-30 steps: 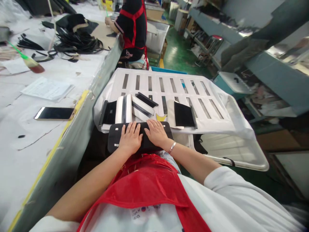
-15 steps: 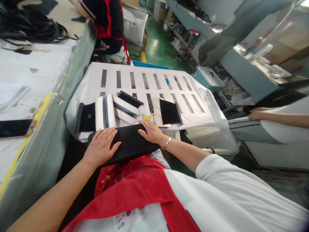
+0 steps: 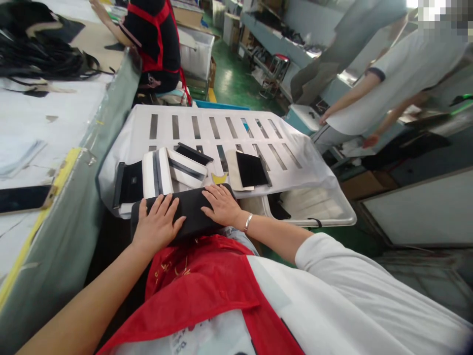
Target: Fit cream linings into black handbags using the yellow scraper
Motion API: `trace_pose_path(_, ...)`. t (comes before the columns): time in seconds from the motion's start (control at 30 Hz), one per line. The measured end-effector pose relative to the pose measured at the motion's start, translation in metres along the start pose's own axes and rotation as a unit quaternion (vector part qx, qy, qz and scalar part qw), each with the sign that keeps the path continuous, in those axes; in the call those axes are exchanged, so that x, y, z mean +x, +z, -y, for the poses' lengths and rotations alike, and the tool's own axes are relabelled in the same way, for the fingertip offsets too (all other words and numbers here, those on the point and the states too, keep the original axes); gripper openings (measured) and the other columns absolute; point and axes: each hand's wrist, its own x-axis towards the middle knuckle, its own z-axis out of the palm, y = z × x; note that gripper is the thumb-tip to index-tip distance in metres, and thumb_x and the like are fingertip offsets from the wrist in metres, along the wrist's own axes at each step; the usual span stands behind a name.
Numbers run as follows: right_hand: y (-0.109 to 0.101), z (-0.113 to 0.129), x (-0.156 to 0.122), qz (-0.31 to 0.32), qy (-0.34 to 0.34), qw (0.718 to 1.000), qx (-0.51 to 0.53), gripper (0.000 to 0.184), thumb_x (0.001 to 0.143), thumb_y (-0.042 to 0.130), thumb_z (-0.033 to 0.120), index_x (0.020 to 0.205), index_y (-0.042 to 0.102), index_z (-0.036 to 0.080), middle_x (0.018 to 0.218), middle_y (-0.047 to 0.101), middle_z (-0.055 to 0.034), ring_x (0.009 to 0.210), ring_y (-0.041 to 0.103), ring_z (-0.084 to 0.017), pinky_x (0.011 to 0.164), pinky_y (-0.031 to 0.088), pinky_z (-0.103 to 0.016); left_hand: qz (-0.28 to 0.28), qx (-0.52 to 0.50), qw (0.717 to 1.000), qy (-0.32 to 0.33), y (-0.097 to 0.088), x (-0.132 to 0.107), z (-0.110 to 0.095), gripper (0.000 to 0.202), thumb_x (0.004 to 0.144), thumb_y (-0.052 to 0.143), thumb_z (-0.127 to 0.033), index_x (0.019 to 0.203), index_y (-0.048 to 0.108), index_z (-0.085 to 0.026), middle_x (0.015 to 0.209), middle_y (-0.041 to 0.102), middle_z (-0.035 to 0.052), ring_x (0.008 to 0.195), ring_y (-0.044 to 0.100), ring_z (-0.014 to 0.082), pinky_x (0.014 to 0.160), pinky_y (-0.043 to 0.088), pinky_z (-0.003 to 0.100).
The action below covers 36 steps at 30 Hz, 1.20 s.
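A long black padded-looking piece (image 3: 192,213) lies across my lap, in front of the red apron (image 3: 207,281). My left hand (image 3: 157,224) rests flat on its left part, fingers spread. On its right part lies my right hand (image 3: 223,207), also flat and open, with a bracelet at the wrist. Just beyond are white pieces with a dark stripe (image 3: 148,175), a black piece with a stiff edge (image 3: 131,181), a small yellow crescent-shaped piece (image 3: 219,179) and a beige-and-black piece (image 3: 252,170). They lie on a white slotted board (image 3: 232,116).
A worktable (image 3: 86,125) with a phone (image 3: 25,198) and black straps (image 3: 44,49) stands at left. Under the board's right side is a translucent bin (image 3: 332,209). One person (image 3: 155,44) sits ahead; another in white (image 3: 399,84) stands at right. Behind is a stool (image 3: 275,74).
The black piece has tipped so more of its front edge shows, with both hands still flat on it. The person at right has moved away from the bin, and the view has shifted slightly.
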Motion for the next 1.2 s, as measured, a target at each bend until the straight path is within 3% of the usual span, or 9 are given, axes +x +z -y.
trace_pose_path(0.23, -0.032, -0.018, 0.058, 0.041, 0.061, 0.995, 0.07, 0.051, 0.101, 0.014, 0.036, 0.119, 0.057, 0.015, 0.119, 0.063, -0.01, 0.112, 0.057, -0.017, 0.098, 0.041, -0.034, 0.022, -0.009, 0.999, -0.034, -0.009, 0.024, 0.011, 0.052, 0.094, 0.031, -0.046, 0.133, 0.049, -0.018, 0.136, 0.053, 0.0143, 0.121, 0.051, 0.0314, 0.104, 0.03, 0.055)
trace_pose_path(0.33, -0.021, -0.022, 0.077, 0.043, 0.062, 0.997, 0.013, 0.046, 0.098, 0.03, 0.046, 0.119, 0.058, 0.015, 0.126, 0.059, -0.0131, 0.12, 0.051, -0.023, 0.103, 0.035, -0.041, 0.027, 0.016, 0.996, -0.078, -0.005, 0.045, 0.014, 0.053, 0.094, 0.027, -0.046, 0.127, 0.054, -0.014, 0.125, 0.06, 0.0182, 0.11, 0.057, 0.0332, 0.093, 0.039, 0.052)
trace_pose_path(0.47, -0.004, -0.031, 0.083, 0.126, 0.027, 0.991, 0.019, 0.047, 0.097, 0.032, 0.05, 0.097, 0.066, 0.017, 0.105, 0.068, -0.0089, 0.103, 0.061, -0.021, 0.091, 0.043, -0.035, 0.074, 0.04, 0.994, -0.069, 0.0, 0.055, 0.017, 0.054, 0.094, 0.025, -0.048, 0.118, 0.059, -0.014, 0.104, 0.068, 0.0184, 0.097, 0.062, 0.034, 0.083, 0.043, 0.051)
trace_pose_path(0.6, -0.018, -0.056, 0.053, -0.031, 0.055, 0.989, 0.133, 0.032, 0.098, 0.035, 0.035, 0.107, 0.06, 0.017, 0.114, 0.063, -0.0072, 0.111, 0.054, -0.016, 0.097, 0.039, -0.029, 0.04, 0.06, 0.997, -0.036, -0.003, 0.052, 0.003, 0.048, 0.095, 0.028, -0.042, 0.124, 0.055, -0.015, 0.122, 0.062, 0.0181, 0.107, 0.059, 0.0346, 0.101, 0.025, 0.065)
trace_pose_path(0.67, -0.026, -0.067, 0.016, -0.126, 0.178, 0.956, 0.195, 0.026, 0.094, 0.04, 0.035, 0.098, 0.058, 0.016, 0.102, 0.065, -0.0069, 0.1, 0.057, -0.016, 0.089, 0.043, -0.03, 0.028, 0.021, 0.999, 0.02, -0.004, 0.053, -0.019, 0.047, 0.094, 0.033, -0.04, 0.13, 0.051, -0.016, 0.137, 0.052, 0.0174, 0.122, 0.05, 0.0336, 0.106, 0.022, 0.063)
trace_pose_path(0.77, -0.026, -0.072, -0.049, -0.096, 0.348, 0.851, 0.381, 0.024, 0.087, 0.047, 0.041, 0.077, 0.049, 0.019, 0.063, 0.058, 0.002, 0.061, 0.055, -0.013, 0.061, 0.045, -0.027, 0.069, -0.094, 0.984, 0.137, 0.001, 0.059, -0.063, 0.055, 0.091, 0.042, -0.046, 0.137, 0.044, -0.015, 0.145, 0.044, 0.0143, 0.133, 0.04, 0.0281, 0.11, 0.028, 0.052)
trace_pose_path(0.9, -0.005, -0.055, -0.103, -0.026, 0.338, 0.711, 0.616, 0.032, 0.071, 0.066, 0.043, 0.076, 0.044, 0.02, 0.054, 0.053, 0.0073, 0.049, 0.05, -0.009, 0.053, 0.043, -0.023, 0.097, -0.161, 0.956, 0.226, 0.013, 0.071, -0.102, 0.057, 0.087, 0.052, -0.044, 0.135, 0.047, -0.014, 0.143, 0.046, 0.0132, 0.134, 0.039, 0.0265, 0.113, 0.024, 0.051)
trace_pose_path(0.97, 0.005, -0.046, -0.107, -0.034, 0.317, 0.689, 0.651, 0.034, 0.069, 0.069, 0.042, 0.077, 0.044, 0.02, 0.055, 0.055, 0.0072, 0.049, 0.051, -0.008, 0.053, 0.043, -0.022, 0.095, -0.165, 0.953, 0.237, 0.018, 0.075, -0.106, 0.053, 0.086, 0.054, -0.041, 0.131, 0.051, -0.013, 0.141, 0.049, 0.0137, 0.133, 0.041, 0.0266, 0.113, 0.024, 0.051)
trace_pose_path(1.2, 0.012, -0.04, -0.092, -0.061, 0.356, 0.697, 0.619, 0.017, 0.075, 0.059, 0.028, 0.071, 0.045, 0.02, 0.053, 0.057, 0.0053, 0.049, 0.054, -0.009, 0.05, 0.041, -0.02, 0.069, -0.151, 0.953, 0.254, 0.025, 0.076, -0.104, 0.049, 0.087, 0.055, -0.035, 0.13, 0.054, -0.014, 0.141, 0.048, 0.0147, 0.133, 0.042, 0.0282, 0.112, 0.029, 0.051)
